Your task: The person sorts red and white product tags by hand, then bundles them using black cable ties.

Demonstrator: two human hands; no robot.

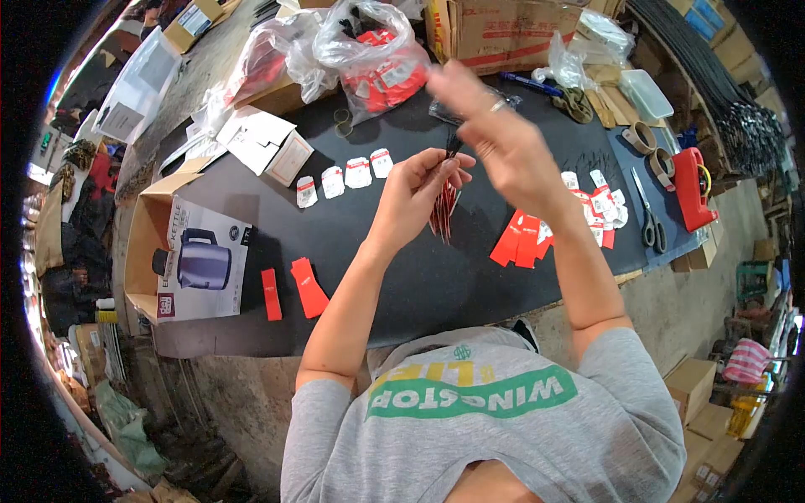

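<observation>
My left hand (418, 191) is closed around a bunch of red hang tags (444, 216). Their black strings stick up above the fingertips, and the tags hang below over the dark tabletop. Raised just to the right of the strings is my right hand (501, 142), slightly blurred, its fingers stretched out and a ring on one of them. I see nothing held in it. Beneath the right forearm lie loose red tags (521, 239) and white tags (600, 199) with black strings. Several white-and-red tags (358, 173) form a row left of my left hand.
A kettle box (205, 268) stands at the table's left, with red tag stacks (309, 289) nearby. Behind are a plastic bag of red tags (381, 75) and a cardboard carton (511, 38). Scissors (650, 220), tape rolls (661, 168) and a red tape dispenser (693, 191) lie right.
</observation>
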